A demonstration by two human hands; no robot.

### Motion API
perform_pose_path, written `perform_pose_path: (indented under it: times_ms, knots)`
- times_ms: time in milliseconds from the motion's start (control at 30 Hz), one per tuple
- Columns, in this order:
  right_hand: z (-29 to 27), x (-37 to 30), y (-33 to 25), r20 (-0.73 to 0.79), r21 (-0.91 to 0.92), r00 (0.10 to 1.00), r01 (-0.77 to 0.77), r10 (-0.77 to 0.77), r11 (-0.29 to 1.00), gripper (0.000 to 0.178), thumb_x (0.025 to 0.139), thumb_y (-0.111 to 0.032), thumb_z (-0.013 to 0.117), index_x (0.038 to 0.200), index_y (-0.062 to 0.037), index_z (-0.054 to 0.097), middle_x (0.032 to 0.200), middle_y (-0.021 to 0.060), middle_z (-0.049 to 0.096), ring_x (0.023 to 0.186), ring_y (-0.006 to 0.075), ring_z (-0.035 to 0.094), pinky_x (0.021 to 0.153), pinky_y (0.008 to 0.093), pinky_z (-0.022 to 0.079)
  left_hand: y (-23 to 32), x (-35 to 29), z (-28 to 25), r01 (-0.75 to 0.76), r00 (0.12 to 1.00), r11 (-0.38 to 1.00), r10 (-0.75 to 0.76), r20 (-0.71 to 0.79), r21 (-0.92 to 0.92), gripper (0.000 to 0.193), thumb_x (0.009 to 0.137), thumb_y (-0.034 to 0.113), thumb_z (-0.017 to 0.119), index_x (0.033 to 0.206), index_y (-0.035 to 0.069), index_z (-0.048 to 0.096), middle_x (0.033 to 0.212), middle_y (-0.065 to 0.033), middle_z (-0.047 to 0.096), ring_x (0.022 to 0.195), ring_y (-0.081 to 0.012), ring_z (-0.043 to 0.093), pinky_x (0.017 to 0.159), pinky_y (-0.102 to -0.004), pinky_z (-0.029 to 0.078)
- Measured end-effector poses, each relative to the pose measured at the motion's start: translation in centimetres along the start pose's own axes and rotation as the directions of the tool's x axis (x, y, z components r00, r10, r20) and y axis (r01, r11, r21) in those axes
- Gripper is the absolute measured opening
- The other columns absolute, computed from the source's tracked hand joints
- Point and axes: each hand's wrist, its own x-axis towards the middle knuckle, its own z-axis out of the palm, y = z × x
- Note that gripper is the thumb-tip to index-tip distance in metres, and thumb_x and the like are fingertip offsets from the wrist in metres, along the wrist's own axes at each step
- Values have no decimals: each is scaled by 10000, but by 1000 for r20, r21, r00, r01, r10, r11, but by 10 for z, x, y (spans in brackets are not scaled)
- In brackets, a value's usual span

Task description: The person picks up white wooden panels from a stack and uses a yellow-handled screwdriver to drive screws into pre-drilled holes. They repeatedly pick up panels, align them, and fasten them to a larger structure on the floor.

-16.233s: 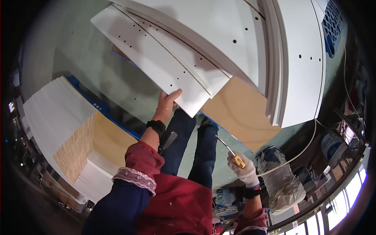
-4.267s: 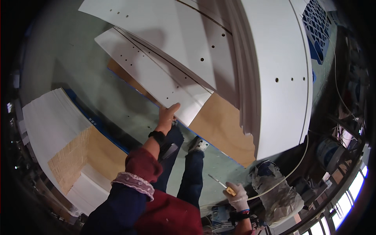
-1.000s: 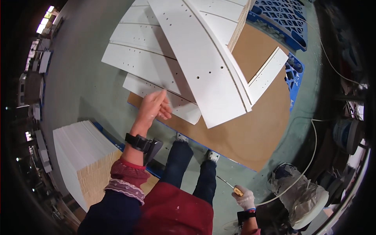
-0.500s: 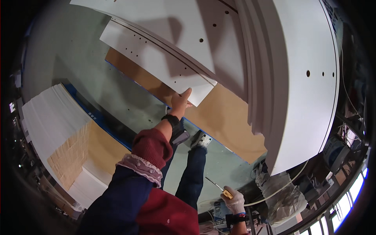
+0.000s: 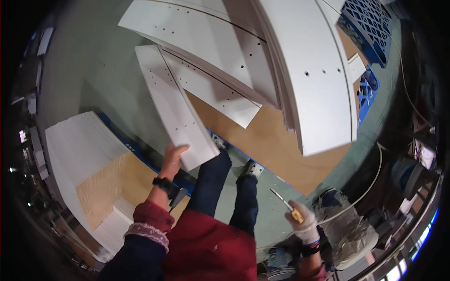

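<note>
My bare left hand (image 5: 172, 160) is closed around the near end of a long white panel (image 5: 174, 105) with small drilled holes and a groove along it. The panel is tilted, its far end lying over or close to another drilled white panel (image 5: 218, 86) on the brown board (image 5: 258, 136); whether they touch I cannot tell. In my gloved right hand (image 5: 305, 228) is a screwdriver (image 5: 296, 215) with a yellow handle, its metal shaft pointing up and to the left. This hand is low on the right, apart from the panels.
Stacked larger white panels (image 5: 318, 75) rise on the board's right side. At the left stands another stack of white boards (image 5: 82, 150) beside a blue edge. Blue plastic pallets (image 5: 368, 28) show at the far right. A pale hose (image 5: 358, 203) runs past a plastic-wrapped seat (image 5: 349, 239).
My left hand has lifted a panel and drawn it left and nearer, uncovering a similar one beneath. The right hand, still with the screwdriver, sits slightly higher and further right; the view has shifted.
</note>
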Motion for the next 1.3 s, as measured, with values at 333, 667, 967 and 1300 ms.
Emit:
perform_pose_path:
  times_ms: [333, 667, 967, 1300]
  knots:
    - [-40, 55, 31, 37, -498, 985, 163, -166, 852, 268, 775, -252, 591, 1021, -155, 636, 736, 134, 634, 683, 301, 641, 573, 421, 515, 104, -255, 1, 527, 794, 739, -604, 67, 420, 534, 700, 67, 591, 1213, -47, 501, 1072, -113, 612, 958, -201, 603, 840, -302, 477]
    - [-75, -7, 176, -142, -434, 960, -279, 241, 857, 240, 804, -247, 570, 987, -106, 633, 822, 165, 660, 762, 327, 656, 650, 430, 530, 66, -262, 60, 501, 464, 449, -861, 208, 740, 602, 757, 116, 639, 1296, -50, 427, 1197, -132, 556, 1080, -214, 548, 936, -321, 422]
    - [-25, -152, 140, 221, 122, 963, 126, -151, 985, 353, 778, -200, 644, 1124, -164, 585, 959, 93, 653, 875, 310, 635, 747, 371, 520, -31, -241, 80, 855, 394, 493, -817, 421, 158, 544, 842, 176, 578, 1306, -50, 405, 1216, -185, 558, 1104, -294, 575, 954, -411, 462]
    - [-6, -169, 189, -72, 11, 995, -64, 64, 998, 282, 800, -216, 606, 1079, -174, 605, 899, 83, 639, 827, 293, 640, 702, 400, 524, -40, -249, 162, 794, 583, 608, -758, 293, -7, 501, 924, 296, 500, 1266, -51, 384, 724, -135, 582, 465, -224, 566, 330, -303, 442]
